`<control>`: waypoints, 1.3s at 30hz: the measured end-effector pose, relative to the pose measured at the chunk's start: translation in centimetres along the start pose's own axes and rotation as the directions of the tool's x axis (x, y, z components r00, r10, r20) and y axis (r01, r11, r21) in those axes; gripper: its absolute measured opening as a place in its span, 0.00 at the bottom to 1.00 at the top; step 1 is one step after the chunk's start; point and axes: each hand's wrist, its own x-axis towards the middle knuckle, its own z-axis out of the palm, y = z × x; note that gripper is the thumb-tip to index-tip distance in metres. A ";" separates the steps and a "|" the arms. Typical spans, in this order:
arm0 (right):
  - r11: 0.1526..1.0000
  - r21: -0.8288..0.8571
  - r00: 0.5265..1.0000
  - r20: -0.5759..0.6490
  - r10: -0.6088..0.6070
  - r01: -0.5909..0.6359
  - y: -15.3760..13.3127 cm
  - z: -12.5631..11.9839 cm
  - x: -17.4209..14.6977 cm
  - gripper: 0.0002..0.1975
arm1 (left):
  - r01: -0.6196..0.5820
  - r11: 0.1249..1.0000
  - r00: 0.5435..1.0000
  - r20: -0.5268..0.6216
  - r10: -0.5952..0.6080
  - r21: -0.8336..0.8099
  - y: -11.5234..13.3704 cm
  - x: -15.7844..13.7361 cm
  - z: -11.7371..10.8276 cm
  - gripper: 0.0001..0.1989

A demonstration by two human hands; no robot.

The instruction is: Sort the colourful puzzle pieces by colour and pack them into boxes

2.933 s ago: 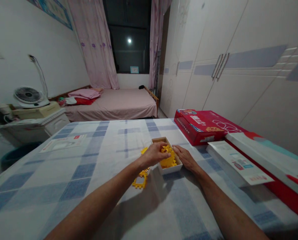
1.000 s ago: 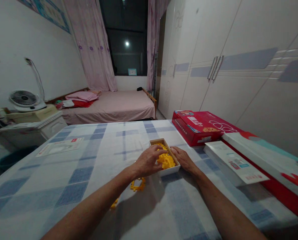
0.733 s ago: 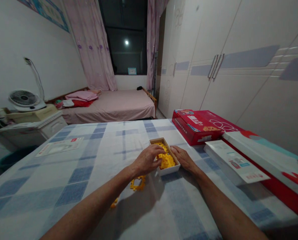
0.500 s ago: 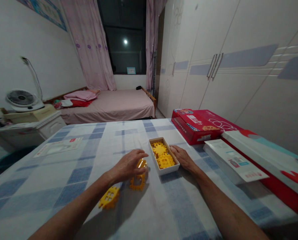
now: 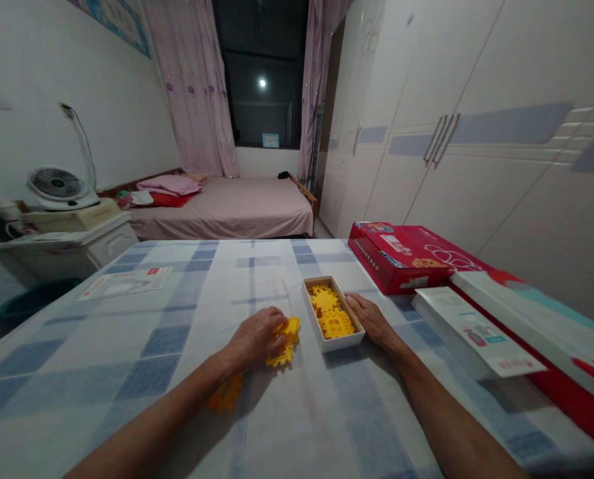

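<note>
On the checked cloth, yellow plastic building pieces [image 5: 289, 340] are pinched in my left hand [image 5: 257, 338], the fingers closed over their left side; how many are gripped I cannot tell. Another yellow piece [image 5: 225, 394] lies under my left wrist, partly covered by the forearm. A small white open box [image 5: 340, 343] sits right of the left hand, filled with interlocking yellow pieces [image 5: 327, 303]. Against the box's right wall rests my right hand [image 5: 372, 319], fingers bent and holding it at the side.
At the right lie a red box [image 5: 401, 256], a white carton [image 5: 481, 329] and a long white and red package [image 5: 536, 326]. A flat printed sheet [image 5: 127, 283] lies at the table's left. Beyond stand a bed [image 5: 257, 206] and a fan [image 5: 60, 186].
My left hand has come down and closed on the yellow pieces on the cloth, which are now turned. My right hand stays at the box. The whole view has shifted slightly.
</note>
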 end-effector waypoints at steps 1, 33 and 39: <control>1.000 -0.005 1.000 0.002 0.003 -0.003 0.1 0.0 0.0 0.25 | -0.008 1.000 1.000 -0.023 0.007 -0.002 -0.2 0.1 0.3 0.13; 0.999 -0.014 1.000 -0.001 -0.029 0.029 -0.6 -0.1 -0.2 0.24 | -0.246 0.968 0.934 -0.275 0.226 -0.043 3.7 9.2 -0.2 0.12; 1.000 0.003 1.000 -0.009 -0.014 0.014 -0.2 0.0 -0.1 0.23 | -0.346 0.937 0.926 -0.147 0.348 0.043 2.9 9.5 0.5 0.14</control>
